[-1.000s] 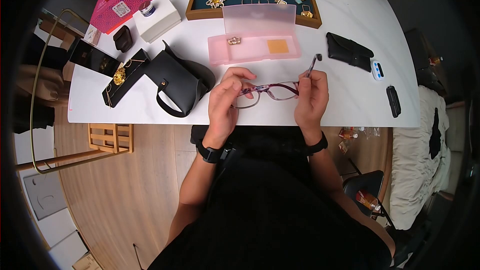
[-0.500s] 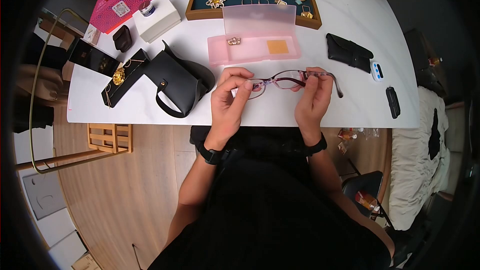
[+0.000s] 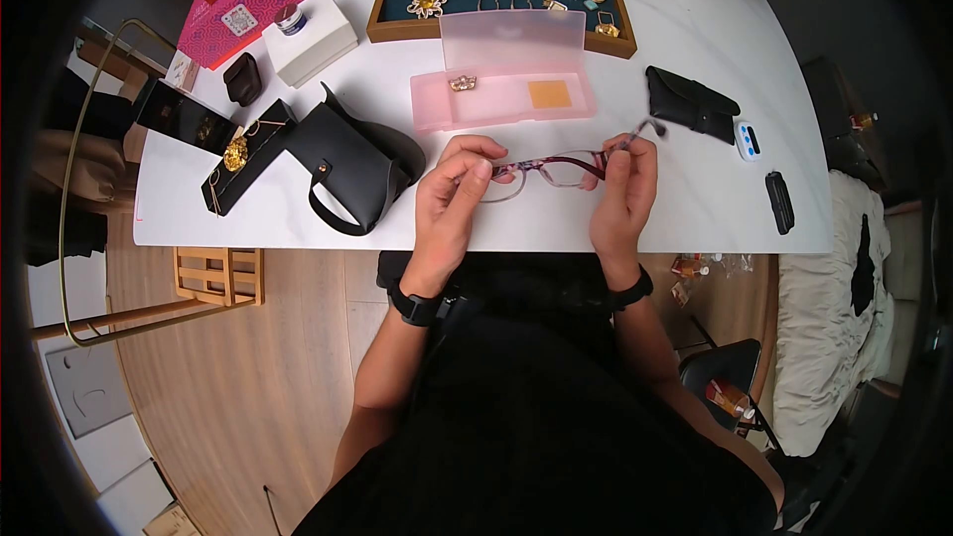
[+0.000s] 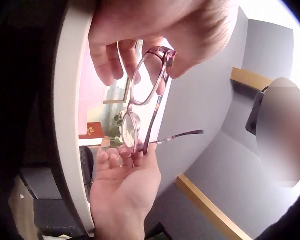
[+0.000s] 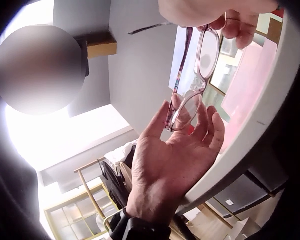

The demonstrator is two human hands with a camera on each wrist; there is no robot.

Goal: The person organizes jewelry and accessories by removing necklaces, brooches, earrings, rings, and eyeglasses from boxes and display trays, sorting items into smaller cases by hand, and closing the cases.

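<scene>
A pair of eyeglasses [image 3: 541,163] with a thin purple patterned frame is held above the front of the table between both hands. My left hand [image 3: 449,201] pinches the frame's left end between thumb and fingers. At the other end, near the hinge, my right hand [image 3: 623,194] grips the glasses with thumb and fingertips. One temple runs behind the lenses, while the other sticks out past the right fingers, as the left wrist view shows with the glasses [image 4: 130,103]. Just beyond the hands lies an opened pink plastic case [image 3: 496,120] with a small jeweled clip [image 3: 463,83] inside.
To the left stand a black handbag [image 3: 342,164] and a necklace box [image 3: 223,184]. A black pouch [image 3: 692,104], a small white device [image 3: 748,139] and a black folded item [image 3: 779,202] lie right. Behind the case is a jewelry tray [image 3: 397,30].
The glasses have turned in the hands; the right temple swung from upright out to the right, then partly back up. The left thumb has shifted onto the frame's end.
</scene>
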